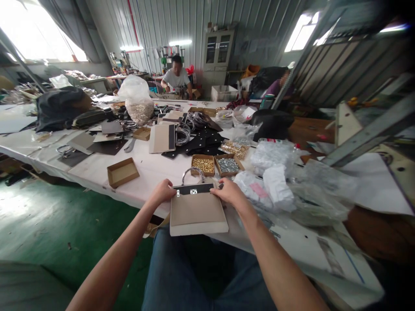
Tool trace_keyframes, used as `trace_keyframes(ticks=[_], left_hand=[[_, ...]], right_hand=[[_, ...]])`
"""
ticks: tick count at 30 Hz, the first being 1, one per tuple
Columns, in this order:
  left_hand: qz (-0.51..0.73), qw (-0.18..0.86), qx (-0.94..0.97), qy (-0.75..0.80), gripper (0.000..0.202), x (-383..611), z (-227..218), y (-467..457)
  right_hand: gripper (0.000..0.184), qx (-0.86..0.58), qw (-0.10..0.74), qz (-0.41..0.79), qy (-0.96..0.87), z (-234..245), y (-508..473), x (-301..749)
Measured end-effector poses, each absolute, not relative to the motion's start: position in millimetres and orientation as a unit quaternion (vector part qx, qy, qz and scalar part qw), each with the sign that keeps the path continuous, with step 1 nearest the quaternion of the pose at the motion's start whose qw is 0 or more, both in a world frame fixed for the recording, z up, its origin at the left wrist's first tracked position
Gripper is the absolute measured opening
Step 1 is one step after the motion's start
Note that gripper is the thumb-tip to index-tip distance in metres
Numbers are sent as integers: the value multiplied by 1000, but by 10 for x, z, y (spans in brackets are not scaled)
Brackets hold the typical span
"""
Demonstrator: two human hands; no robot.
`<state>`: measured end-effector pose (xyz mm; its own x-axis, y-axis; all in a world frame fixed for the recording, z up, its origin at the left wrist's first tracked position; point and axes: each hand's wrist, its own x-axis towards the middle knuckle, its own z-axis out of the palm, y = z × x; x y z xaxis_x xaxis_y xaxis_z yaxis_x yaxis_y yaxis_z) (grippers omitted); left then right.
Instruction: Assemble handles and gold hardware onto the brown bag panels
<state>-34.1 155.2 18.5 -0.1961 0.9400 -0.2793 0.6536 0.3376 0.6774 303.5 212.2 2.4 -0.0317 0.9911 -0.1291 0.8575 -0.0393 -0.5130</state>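
A beige handbag panel (197, 211) with a black top strip, a small metal clasp and a curved metal handle (192, 172) lies at the near table edge, over my lap. My left hand (164, 191) grips its upper left corner, fingers curled. My right hand (228, 191) holds the upper right corner, pinching something small I cannot make out. Just beyond stand a cardboard box of gold studs (203, 164) and a box of silver hardware (228, 164).
An empty cardboard box (122, 172) sits to the left on the white table (152, 166). Plastic bags (275, 172) pile at the right. Bag panels, black pieces and a filled bag (138, 106) lie farther back. Two people sit at far tables. Green floor lies left.
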Motion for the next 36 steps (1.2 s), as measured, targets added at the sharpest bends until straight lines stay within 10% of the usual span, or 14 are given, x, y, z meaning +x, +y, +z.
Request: trace_keyframes(ticks=[5, 25, 36], left_hand=[[246, 153, 691, 662, 59, 239, 320, 1502], [275, 229, 687, 633, 11, 1014, -93, 1800], [234, 223, 691, 647, 10, 1013, -69, 1874]], right_hand=[[60, -675, 140, 244, -682, -2, 2111, 3046], [47, -631, 292, 76, -714, 526, 1016, 3606], [57, -665, 93, 0, -741, -127, 525, 5628]])
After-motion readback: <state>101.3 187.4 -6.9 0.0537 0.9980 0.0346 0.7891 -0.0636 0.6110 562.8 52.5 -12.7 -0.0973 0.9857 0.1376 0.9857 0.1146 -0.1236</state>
